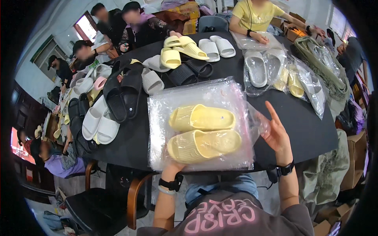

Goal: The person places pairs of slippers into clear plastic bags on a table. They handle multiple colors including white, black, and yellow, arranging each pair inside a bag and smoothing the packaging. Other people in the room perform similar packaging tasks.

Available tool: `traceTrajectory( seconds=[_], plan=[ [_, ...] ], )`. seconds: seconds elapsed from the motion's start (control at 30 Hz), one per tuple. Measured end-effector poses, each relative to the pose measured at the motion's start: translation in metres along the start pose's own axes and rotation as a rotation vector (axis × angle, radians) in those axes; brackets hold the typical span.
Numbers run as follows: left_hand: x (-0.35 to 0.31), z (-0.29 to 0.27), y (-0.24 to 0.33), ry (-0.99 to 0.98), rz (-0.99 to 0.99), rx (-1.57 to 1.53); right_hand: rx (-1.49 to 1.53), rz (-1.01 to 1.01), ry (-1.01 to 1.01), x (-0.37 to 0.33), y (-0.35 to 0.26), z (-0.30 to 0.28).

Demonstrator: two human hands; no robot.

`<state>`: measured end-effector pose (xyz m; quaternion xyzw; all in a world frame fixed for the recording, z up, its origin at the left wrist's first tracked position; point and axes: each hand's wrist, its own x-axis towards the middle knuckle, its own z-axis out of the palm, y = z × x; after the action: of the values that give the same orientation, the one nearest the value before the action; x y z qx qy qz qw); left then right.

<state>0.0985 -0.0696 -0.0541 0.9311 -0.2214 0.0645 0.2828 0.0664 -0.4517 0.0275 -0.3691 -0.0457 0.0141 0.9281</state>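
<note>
A pair of pale yellow slide sandals [214, 143] lies side by side, toes to the left, in a clear plastic bag [252, 126]. Beneath them is a stack of clear plastic bags [157, 112] at the table's near edge. My left hand [175, 166] is by the toe of the nearer sandal, its fingers hidden at the sandal and plastic. Right of the heels, my right hand [275, 133] has its fingers stretched apart, with the bag's raised loose edge lying against them.
Black slides [122, 94], white slides [100, 122] and other yellow slides [170, 58] crowd the table's left and far side. Bagged slides [264, 69] lie at the right. Co-workers stand around the table. An armchair [136, 196] is near my left arm.
</note>
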Motion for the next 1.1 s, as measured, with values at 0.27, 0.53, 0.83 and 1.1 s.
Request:
traceTrajectory(
  seconds=[0.27, 0.53, 0.83, 1.1],
  plan=[
    [-0.01, 0.003, -0.016, -0.049, 0.035, 0.428, -0.585, -0.366, 0.374, -0.026, 0.042, -0.016],
    [-0.026, -0.07, -0.013, 0.22, -0.181, 0.685, -0.396, -0.086, 0.102, -0.031, 0.057, -0.032],
    [-0.03, -0.065, 0.013, 0.108, -0.478, 0.132, -0.252, -0.018, -0.123, -0.013, 0.059, -0.02],
    [-0.032, -0.056, 0.001, 0.142, -0.544, -0.237, -0.332, 0.091, 0.001, -0.001, 0.057, 0.0]
  ],
)
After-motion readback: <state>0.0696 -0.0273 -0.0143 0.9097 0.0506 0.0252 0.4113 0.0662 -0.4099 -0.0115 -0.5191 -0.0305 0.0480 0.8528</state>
